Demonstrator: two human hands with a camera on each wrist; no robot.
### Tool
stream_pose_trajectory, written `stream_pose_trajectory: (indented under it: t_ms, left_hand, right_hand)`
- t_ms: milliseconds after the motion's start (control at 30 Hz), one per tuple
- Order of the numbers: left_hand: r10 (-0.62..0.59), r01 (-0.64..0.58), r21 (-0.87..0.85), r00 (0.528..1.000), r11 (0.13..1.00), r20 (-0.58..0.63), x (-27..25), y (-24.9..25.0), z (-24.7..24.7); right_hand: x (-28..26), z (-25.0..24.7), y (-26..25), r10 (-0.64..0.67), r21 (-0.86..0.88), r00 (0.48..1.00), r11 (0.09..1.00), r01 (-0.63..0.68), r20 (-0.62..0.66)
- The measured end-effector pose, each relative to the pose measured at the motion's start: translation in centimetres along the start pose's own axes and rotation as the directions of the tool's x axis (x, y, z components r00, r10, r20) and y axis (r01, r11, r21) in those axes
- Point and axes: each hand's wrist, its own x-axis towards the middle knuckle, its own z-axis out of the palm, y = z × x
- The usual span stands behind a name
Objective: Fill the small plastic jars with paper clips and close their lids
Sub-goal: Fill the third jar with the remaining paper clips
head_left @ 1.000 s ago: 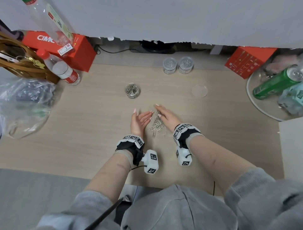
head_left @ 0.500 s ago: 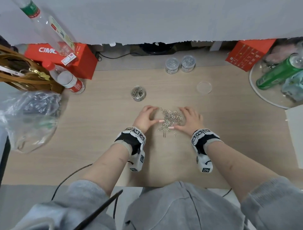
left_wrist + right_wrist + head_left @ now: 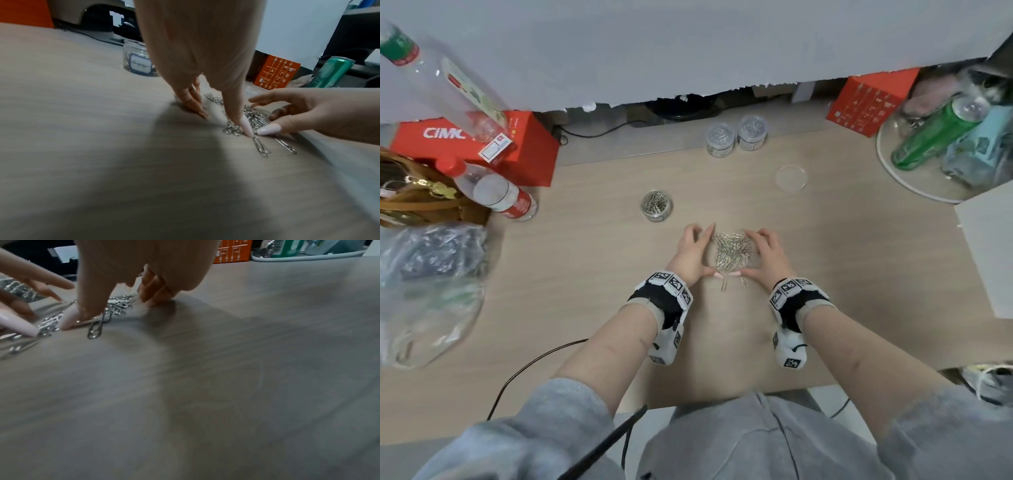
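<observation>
Paper clips point(image 3: 732, 253) lay in a loose heap on the desk point(image 3: 592, 281), walled in between both hands. The left hand point(image 3: 690, 255) and right hand point(image 3: 768, 255) stood spread, fingertips on the wood, thumbs nearly meeting on the near side; neither pinched anything. Two clips had strayed nearer. Thin, light and slick, they would likely tangle and slide, so scooping from the edges looked wiser. Farther left sat the open jar point(image 3: 656, 205), part-filled; its lid point(image 3: 791, 178) lay far right.
</observation>
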Motion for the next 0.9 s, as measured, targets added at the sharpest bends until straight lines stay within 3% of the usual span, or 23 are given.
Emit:
stream_pose_trajectory:
  t_ms: [200, 467, 900]
  left_hand:
    - [0.032, -0.042, -0.167, 0.998, 0.985, -0.061, 0.5, 1.0, 0.6]
    - [-0.078, 0.031, -0.333, 0.989, 0.943, -0.129, 1.2, 1.5, 1.9]
    - [-0.213, 0.122, -0.451, 0.964, 0.884, -0.158, 1.5, 1.6, 1.8]
  right_hand:
    - [1.0, -0.2, -1.1, -0.045, 0.135, 0.999, 0.990, 0.044, 0.003]
    - [2.3, -0.1, -3.0, -0.008, 0.117, 0.996, 0.993, -0.002, 0.086]
    - [2.5, -0.5, -2.8, 0.046, 0.141, 0.997, 0.988, -0.055, 0.064]
